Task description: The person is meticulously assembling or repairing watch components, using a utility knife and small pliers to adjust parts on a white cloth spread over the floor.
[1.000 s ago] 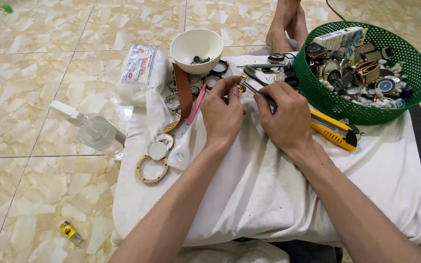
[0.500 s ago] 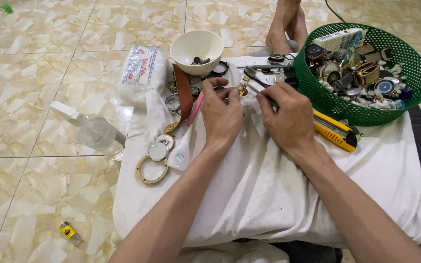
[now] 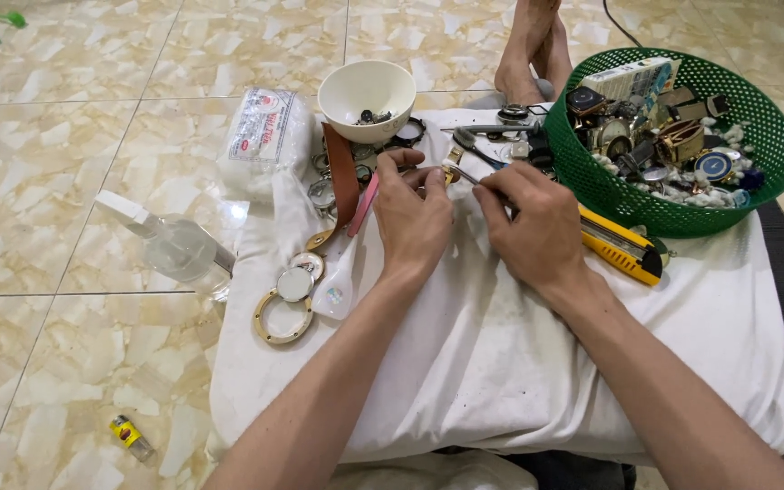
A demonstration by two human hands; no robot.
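We pinch a small gold part [image 3: 449, 174] with our left hand [image 3: 413, 218]. Our right hand [image 3: 528, 222] grips a thin tool [image 3: 466, 177] at it, in the upper middle of the frame. The next move needs a steady tip.

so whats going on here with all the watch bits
A person sits over a white cloth spread with watch parts. The left hand pinches a small gold-coloured piece, while the right hand brings a thin metal tool up to it. A yellow utility knife lies by the right wrist. Beyond the hands are a white bowl with small dark parts and a green basket full of watches. A brown strap and loose rings lie to the left.
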